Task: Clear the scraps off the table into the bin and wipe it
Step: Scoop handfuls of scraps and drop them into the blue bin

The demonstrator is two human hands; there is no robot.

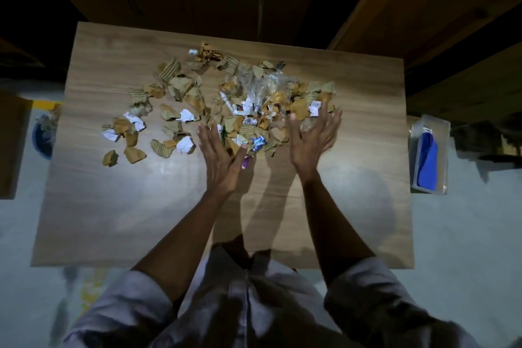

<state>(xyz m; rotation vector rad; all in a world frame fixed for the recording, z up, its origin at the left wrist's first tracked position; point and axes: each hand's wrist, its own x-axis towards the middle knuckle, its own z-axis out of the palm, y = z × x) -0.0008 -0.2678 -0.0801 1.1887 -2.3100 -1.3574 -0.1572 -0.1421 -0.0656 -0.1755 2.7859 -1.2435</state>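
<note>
Both hands out over the near edge of the scraps [180, 85]; left hand [219, 161] grip wide, fingers straight, palm turned inward, holding nothing; right hand [310, 138] grip also wide, fingers spread, empty; looks like a two-handed scoop is being set up on the right cluster.

Scraps sit on the far half of the table [113, 220]: torn cardboard, crumpled paper, small wrappers, clear plastic film [254, 82] on top of the right cluster; none in the bin [42, 138] that I can see; it's off the table's left edge, low, partly hidden.

Risks, my read:
- pieces are light and loose; closing the hands fast likely squirts bits out toward the far edge and onto the floor
- film is springy; could flick small scraps away
- bin well apart from the right cluster; carrying a handful across likely drops some

Spread's long axis runs left-right along the table's long side; thin left tail points toward the bin.

Blue cloth [428, 158] in a clear tub [443, 127] at right, untouched; wipe not yet started.
</note>
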